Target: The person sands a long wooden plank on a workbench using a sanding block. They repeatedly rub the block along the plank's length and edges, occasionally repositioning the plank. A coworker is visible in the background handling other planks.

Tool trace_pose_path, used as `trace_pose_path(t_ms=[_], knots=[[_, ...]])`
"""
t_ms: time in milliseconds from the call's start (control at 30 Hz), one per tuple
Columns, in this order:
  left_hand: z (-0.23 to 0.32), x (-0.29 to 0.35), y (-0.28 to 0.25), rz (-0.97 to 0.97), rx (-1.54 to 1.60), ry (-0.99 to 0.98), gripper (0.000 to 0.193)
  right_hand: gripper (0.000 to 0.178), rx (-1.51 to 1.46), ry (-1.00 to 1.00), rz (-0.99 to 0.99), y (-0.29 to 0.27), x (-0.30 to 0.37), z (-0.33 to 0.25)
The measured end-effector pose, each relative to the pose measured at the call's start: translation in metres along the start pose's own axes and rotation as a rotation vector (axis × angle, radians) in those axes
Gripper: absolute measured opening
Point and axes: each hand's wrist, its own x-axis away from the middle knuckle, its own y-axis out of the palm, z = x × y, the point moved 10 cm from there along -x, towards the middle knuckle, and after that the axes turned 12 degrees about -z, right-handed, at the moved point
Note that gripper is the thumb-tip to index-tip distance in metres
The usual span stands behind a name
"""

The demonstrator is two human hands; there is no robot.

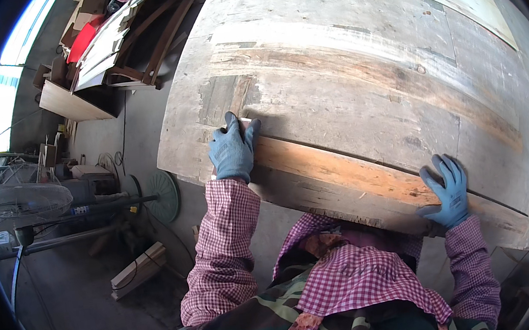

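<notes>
Wooden plank (336,171); partly under left hand (233,152)

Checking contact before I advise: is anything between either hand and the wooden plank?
Only the blue-grey gloves; nothing else visible. The left hand is at the left end of the wooden plank; the right hand lies across it, toward its right end.

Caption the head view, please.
Blue-gloved left hand and right hand on a long brown wooden plank atop a scuffed grey table.
</notes>
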Motion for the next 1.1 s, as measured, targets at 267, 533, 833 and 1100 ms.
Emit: trace_pose_path(t_ms=[267,533,833,1100], knots=[[-0.058,0.091,0.024,0.046,0.040,0.021,0.075,0.094,-0.069,0.068,0.018,-0.004,0.006,0.004],[-0.049,0.090,-0.053,0.349,0.196,0.189,0.073,0.059,-0.102,0.098,0.271,-0.029,0.011,-0.011],[0.004,0.014,-0.069,0.342,-0.077,0.308,0.074,0.030,-0.077,0.106,0.283,-0.028,-0.012,-0.023],[0.137,0.090,-0.008,0.339,-0.085,0.476,0.078,0.026,-0.096,0.148,0.339,-0.035,-0.004,-0.026]])
